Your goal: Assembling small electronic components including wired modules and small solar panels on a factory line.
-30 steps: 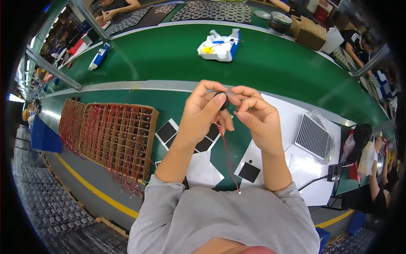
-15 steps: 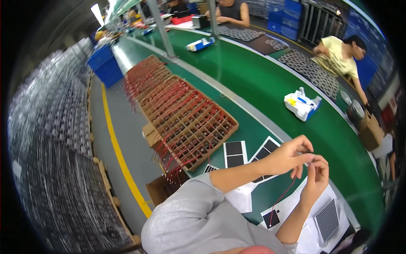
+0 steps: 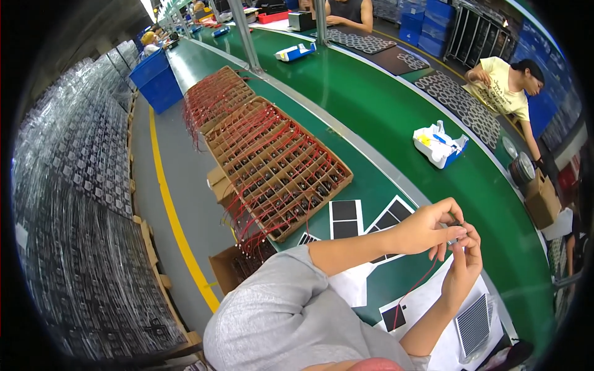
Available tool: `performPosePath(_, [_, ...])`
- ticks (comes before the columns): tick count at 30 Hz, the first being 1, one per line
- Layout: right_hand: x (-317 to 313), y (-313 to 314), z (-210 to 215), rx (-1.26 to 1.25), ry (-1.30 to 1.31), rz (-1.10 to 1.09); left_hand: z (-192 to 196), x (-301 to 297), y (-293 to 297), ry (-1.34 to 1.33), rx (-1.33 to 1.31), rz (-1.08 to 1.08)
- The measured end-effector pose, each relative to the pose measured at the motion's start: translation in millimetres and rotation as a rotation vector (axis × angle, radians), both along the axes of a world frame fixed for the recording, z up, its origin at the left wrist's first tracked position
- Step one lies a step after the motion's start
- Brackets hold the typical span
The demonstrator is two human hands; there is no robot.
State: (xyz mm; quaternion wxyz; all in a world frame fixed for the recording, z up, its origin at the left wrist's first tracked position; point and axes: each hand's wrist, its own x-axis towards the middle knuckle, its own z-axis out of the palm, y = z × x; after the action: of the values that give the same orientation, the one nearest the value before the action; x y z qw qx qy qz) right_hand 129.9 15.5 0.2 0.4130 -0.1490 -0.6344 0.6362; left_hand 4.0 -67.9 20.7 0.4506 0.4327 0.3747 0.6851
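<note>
Both hands meet over the right side of the green bench. My left hand point(image 3: 428, 230) and my right hand point(image 3: 465, 256) are closed, fingertips together, on a small dark part point(image 3: 457, 224). Fingers cover most of it, so its exact kind cannot be made out. A thin red wire point(image 3: 416, 283) hangs from beneath the hands toward a white sheet with a black square point(image 3: 393, 316). Beside my right forearm lies a sheet of narrow dark strips point(image 3: 475, 326). White sheets with black rectangles point(image 3: 344, 219) lie left of the hands.
Divided cardboard trays point(image 3: 281, 167) hold many dark parts with red wires, to the left. On the green conveyor point(image 3: 371, 105) sits a white and blue plastic housing point(image 3: 438, 145). A co-worker in yellow point(image 3: 504, 86) reaches down across it. Wrapped stacks point(image 3: 80, 204) stand far left.
My hands stay together on the small dark part, with the fingers slightly shifted. The wire's lower end has moved a little. The whole view has shifted slightly; the plastic housing looks turned.
</note>
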Motion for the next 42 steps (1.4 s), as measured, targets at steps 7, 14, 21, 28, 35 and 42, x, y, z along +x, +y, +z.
performPosePath(7, [3.6,1.3,1.3,0.115,-0.050,-0.128,0.0,2.0,-0.3,-0.039,-0.011,-0.036])
performPosePath(14, [-2.4,-3.1,0.5,0.226,-0.056,-0.226,-1.1,0.7,-1.2,-0.011,-0.001,-0.018])
performPosePath(21, [-4.8,-5.9,3.3,0.212,-0.064,-0.274,0.9,-2.5,-3.2,0.031,-0.022,-0.001])
performPosePath(28, [-5.4,-5.7,0.9,0.367,-0.130,-0.321,-1.3,-4.7,1.1,0.006,-0.019,-0.021])
performPosePath(35, [-2.3,-8.6,-0.1,0.474,-0.204,-0.431,-4.1,-0.8,2.9,0.004,-0.007,-0.017])
performPosePath(42, [2.1,-11.3,5.5,0.650,-0.211,-0.436,-10.0,-9.2,13.2,-0.311,-0.051,-0.148])
